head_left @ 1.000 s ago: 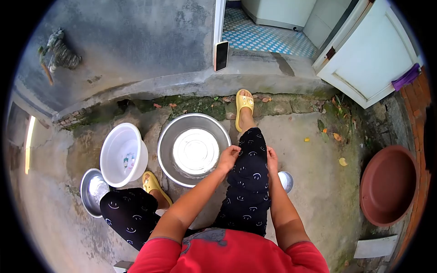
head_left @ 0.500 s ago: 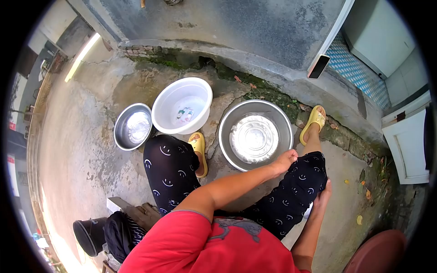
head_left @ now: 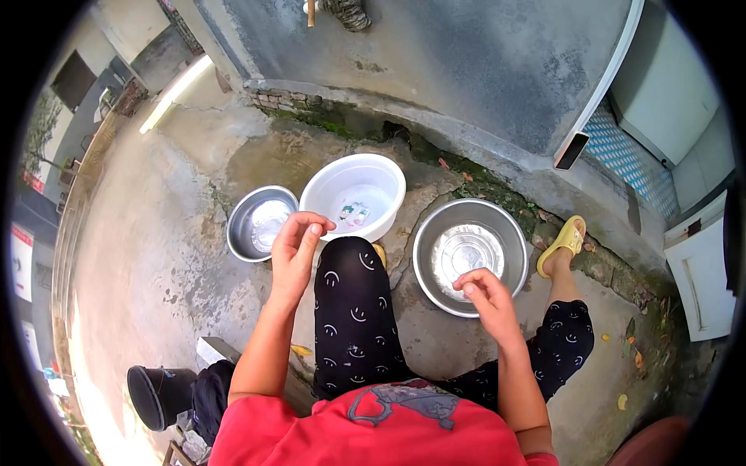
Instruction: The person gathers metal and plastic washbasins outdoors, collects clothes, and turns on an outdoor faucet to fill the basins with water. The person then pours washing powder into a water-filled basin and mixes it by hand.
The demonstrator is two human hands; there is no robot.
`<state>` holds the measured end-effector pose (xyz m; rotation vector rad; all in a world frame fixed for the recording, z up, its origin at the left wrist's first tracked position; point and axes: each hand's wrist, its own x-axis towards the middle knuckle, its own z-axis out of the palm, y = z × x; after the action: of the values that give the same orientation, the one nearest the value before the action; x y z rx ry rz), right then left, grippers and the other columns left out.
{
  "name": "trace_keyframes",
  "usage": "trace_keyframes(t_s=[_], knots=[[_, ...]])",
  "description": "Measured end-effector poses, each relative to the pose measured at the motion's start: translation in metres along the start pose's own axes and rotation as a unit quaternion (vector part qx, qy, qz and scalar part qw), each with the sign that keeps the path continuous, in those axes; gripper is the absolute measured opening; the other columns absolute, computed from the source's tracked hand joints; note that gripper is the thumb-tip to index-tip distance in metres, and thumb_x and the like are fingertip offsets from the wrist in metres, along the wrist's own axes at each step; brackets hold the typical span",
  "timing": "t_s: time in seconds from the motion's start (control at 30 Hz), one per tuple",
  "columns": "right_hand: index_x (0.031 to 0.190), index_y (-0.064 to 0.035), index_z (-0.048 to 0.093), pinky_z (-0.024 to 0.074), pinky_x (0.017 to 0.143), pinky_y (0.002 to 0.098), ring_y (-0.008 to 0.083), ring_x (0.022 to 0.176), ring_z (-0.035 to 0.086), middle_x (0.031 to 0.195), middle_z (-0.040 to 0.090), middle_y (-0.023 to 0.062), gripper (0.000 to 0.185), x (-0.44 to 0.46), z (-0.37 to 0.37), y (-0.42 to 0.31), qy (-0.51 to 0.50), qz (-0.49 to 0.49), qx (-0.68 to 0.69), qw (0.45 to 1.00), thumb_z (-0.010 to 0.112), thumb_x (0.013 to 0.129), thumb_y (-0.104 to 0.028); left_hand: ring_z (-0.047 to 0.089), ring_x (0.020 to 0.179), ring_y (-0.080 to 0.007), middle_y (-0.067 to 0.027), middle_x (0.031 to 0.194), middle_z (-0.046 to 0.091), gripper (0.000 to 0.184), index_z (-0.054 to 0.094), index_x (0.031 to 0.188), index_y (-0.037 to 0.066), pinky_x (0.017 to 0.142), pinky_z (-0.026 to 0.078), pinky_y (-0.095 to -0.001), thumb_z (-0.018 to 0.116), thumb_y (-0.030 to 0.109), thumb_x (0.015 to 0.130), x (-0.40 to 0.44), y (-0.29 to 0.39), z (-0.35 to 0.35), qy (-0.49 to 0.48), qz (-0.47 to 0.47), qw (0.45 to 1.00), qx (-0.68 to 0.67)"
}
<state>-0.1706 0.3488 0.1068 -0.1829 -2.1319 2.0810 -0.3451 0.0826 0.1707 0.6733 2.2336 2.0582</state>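
Note:
My left hand point(head_left: 297, 252) is raised beside my left knee, near the rim of a white plastic basin point(head_left: 395, 190) with a printed picture on its bottom. Its fingers are loosely bent, and nothing shows in them. Over the near edge of a large metal basin point(head_left: 510, 241) hangs my right hand point(head_left: 491, 304), fingers half curled and apart, holding nothing visible. Black trousers with smiley prints point(head_left: 353, 326) cover my legs; the right trouser leg point(head_left: 569, 330) ends below the knee.
A smaller metal basin point(head_left: 241, 225) stands left of the white one. A black bucket point(head_left: 159, 396) and dark cloth point(head_left: 210, 400) are at lower left. A phone point(head_left: 572, 151) leans by the doorway. A mossy gutter point(head_left: 497, 186) runs along the wall.
Both hands have left the right trouser leg. My left hand has swung left to the white basin, and my right hand has come forward over the metal basin. The view has shifted.

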Motion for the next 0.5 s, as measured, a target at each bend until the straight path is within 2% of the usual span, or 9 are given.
trace_keyframes(t_s=[0.07, 0.13, 0.2, 0.27, 0.33, 0.4, 0.43, 0.47, 0.5], knots=[[0.102, -0.0022, 0.054, 0.0432, 0.077, 0.0264, 0.0112, 0.091, 0.054, 0.098, 0.059, 0.0052, 0.018, 0.032, 0.050, 0.020, -0.081, 0.064, 0.039, 0.994, 0.053, 0.090, -0.015, 0.056, 0.084, -0.0135, -0.0058, 0.090, 0.060, 0.011, 0.054, 0.094, 0.003, 0.076, 0.043, -0.0270, 0.047, 0.010, 0.089, 0.005, -0.049, -0.042, 0.078, -0.072, 0.994, -0.028], [0.107, -0.0031, 0.053, 0.0438, 0.077, 0.0262, 0.0113, 0.090, 0.054, 0.100, 0.058, 0.0054, 0.022, 0.054, 0.083, 0.038, -0.080, 0.088, 0.112, 0.987, 0.051, 0.091, -0.018, 0.056, 0.081, -0.0137, -0.0052, 0.088, 0.059, 0.014, 0.052, 0.099, 0.004, 0.074, 0.045, -0.0279, 0.051, 0.011, 0.086, -0.002, -0.123, -0.073, 0.121, -0.182, 0.975, -0.036], [0.111, -0.0035, 0.051, 0.0442, 0.076, 0.0257, 0.0117, 0.088, 0.054, 0.100, 0.057, 0.0056, 0.026, 0.068, 0.091, 0.045, -0.092, 0.079, 0.060, 0.991, 0.048, 0.092, -0.022, 0.056, 0.080, -0.0138, -0.0048, 0.089, 0.058, 0.022, 0.049, 0.104, 0.004, 0.073, 0.046, -0.0295, 0.054, 0.012, 0.084, -0.014, -0.186, -0.082, 0.116, -0.298, 0.947, -0.020], [0.111, -0.0035, 0.051, 0.0444, 0.074, 0.0253, 0.0119, 0.087, 0.054, 0.098, 0.057, 0.0052, 0.028, 0.077, 0.093, 0.050, -0.063, 0.063, 0.018, 0.996, 0.046, 0.093, -0.024, 0.056, 0.081, -0.0160, -0.0061, 0.093, 0.057, 0.030, 0.048, 0.109, 0.003, 0.073, 0.047, -0.0316, 0.056, 0.012, 0.081, -0.021, -0.255, -0.079, 0.081, -0.404, 0.907, -0.085], [0.111, -0.0034, 0.051, 0.0442, 0.075, 0.0252, 0.0113, 0.088, 0.053, 0.099, 0.057, 0.0043, 0.028, 0.072, 0.090, 0.065, -0.069, 0.081, 0.071, 0.992, 0.045, 0.094, -0.024, 0.056, 0.084, -0.0196, -0.0104, 0.098, 0.056, 0.037, 0.046, 0.115, 0.001, 0.074, 0.048, -0.0337, 0.057, 0.011, 0.080, -0.022, -0.311, -0.062, 0.066, -0.436, 0.896, -0.057], [0.112, -0.0033, 0.051, 0.0440, 0.077, 0.0253, 0.0110, 0.090, 0.053, 0.101, 0.056, 0.0041, 0.027, 0.059, 0.089, 0.073, -0.069, 0.101, 0.092, 0.988, 0.046, 0.093, -0.023, 0.057, 0.083, -0.0258, -0.0123, 0.102, 0.055, 0.049, 0.040, 0.124, 0.001, 0.068, 0.052, -0.0369, 0.057, 0.014, 0.080, -0.018, -0.384, -0.046, 0.089, -0.475, 0.862, -0.150], [0.113, -0.0028, 0.049, 0.0440, 0.077, 0.0252, 0.0109, 0.091, 0.052, 0.102, 0.056, 0.0045, 0.028, 0.052, 0.088, 0.085, -0.070, 0.102, 0.100, 0.987, 0.047, 0.093, -0.022, 0.056, 0.089, -0.0372, -0.0163, 0.112, 0.050, 0.054, 0.035, 0.127, 0.001, 0.069, 0.052, -0.0438, 0.059, 0.020, 0.083, -0.008, -0.390, -0.032, 0.113, -0.488, 0.855, -0.138], [0.116, -0.0022, 0.048, 0.0426, 0.081, 0.0254, 0.0108, 0.094, 0.052, 0.102, 0.055, 0.0042, 0.030, 0.046, 0.087, 0.094, -0.075, 0.116, 0.123, 0.983, 0.048, 0.093, -0.021, 0.056, 0.089, -0.0372, -0.0163, 0.112, 0.050, 0.054, 0.035, 0.127, 0.001, 0.069, 0.052, -0.0438, 0.059, 0.020, 0.083, 0.001, -0.395, -0.022, 0.115, -0.490, 0.852, -0.146], [0.117, -0.0019, 0.047, 0.0416, 0.083, 0.0255, 0.0110, 0.096, 0.051, 0.104, 0.055, 0.0043, 0.031, 0.042, 0.090, 0.095, -0.071, 0.126, 0.133, 0.981, 0.048, 0.092, -0.020, 0.055, 0.091, -0.0407, -0.0172, 0.115, 0.048, 0.053, 0.034, 0.127, 0.001, 0.070, 0.052, -0.0470, 0.058, 0.019, 0.084, 0.011, -0.394, -0.014, 0.175, -0.498, 0.823, -0.210]])
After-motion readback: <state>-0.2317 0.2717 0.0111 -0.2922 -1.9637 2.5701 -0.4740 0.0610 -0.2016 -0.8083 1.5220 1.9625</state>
